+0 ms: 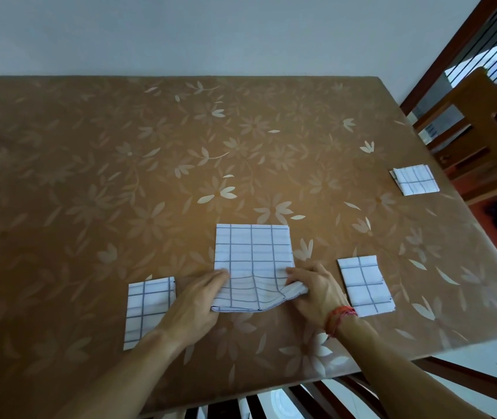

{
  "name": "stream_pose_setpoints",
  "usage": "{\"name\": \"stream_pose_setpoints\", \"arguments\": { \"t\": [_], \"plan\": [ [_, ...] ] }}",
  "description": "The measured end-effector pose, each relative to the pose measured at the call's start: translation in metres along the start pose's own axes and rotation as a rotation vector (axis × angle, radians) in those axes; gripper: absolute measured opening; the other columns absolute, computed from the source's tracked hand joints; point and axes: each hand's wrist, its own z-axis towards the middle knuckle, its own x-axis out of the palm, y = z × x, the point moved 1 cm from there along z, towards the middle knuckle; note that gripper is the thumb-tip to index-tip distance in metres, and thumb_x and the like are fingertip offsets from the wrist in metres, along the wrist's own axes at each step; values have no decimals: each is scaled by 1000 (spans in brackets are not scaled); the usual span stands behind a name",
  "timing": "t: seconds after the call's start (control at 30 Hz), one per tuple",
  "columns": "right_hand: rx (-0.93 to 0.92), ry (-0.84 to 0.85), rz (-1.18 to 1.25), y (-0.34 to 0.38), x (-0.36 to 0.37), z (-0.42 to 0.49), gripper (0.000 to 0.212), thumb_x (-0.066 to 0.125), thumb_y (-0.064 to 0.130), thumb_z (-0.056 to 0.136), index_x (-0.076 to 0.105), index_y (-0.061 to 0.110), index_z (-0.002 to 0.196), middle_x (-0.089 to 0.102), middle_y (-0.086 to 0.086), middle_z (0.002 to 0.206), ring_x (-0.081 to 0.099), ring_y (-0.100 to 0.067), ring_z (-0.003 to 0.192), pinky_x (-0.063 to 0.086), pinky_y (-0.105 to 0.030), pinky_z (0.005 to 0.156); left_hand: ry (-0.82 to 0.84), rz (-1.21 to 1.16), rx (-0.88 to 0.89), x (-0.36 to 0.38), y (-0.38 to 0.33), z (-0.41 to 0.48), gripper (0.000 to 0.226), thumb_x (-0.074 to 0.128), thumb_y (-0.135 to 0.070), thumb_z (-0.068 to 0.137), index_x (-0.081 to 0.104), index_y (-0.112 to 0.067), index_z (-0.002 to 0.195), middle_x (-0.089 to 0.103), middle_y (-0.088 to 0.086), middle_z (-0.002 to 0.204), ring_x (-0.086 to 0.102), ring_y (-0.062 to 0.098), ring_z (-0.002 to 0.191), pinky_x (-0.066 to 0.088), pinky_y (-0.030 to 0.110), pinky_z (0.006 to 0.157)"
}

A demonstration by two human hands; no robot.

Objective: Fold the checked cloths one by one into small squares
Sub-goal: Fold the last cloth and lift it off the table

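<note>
Our left hand and right hand each pinch a near corner of the cloth, which lies near the front edge of the table (right corner bunched). We should lift both corners evenly and match them to the far corners.

Both forearms are stretched forward and angled inward, palms kept down. The checked cloth is pinched at its near-left edge by the left hand, and its near-right corner is bunched up in the right hand, fingers curled
</note>
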Motion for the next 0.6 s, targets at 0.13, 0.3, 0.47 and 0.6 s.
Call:
{"name": "stream_pose_setpoints", "arguments": {
  "t": [0.13,0.3,0.47,0.6],
  "plan": [
    [77,47,-12,2,-3,5,16,64,36,84,67,36,100,63,5,96,59,-15,90,45,-23,74,-99,-42,-77,2,10,8,50,56,6,83,56,-10,130,60,2,128,51,9,117,35,15,96],
    [141,84,-21,0,-9,14,28,56,29,92,62,29,65,62,10,59,64,-32,104,42,-22,64,-244,-77,-111,1,9,22,23,64,-9,91,66,-15,113,66,-7,103,55,3,95,40,11,83],
    [230,27,81,-7,-7,29,19,74,21,79,60,33,85,63,19,76,67,-16,85,53,-23,75,-248,-174,-226,2,18,38,26,63,-13,91,64,-23,115,67,-15,103,61,2,97,51,23,88],
    [270,-57,134,-4,0,40,17,68,31,83,51,32,86,61,10,70,58,-10,67,42,-19,58,-269,-188,-283,-1,14,49,30,62,-7,91,61,-17,119,59,-21,93,56,-7,86,40,3,69]
  ]
}}
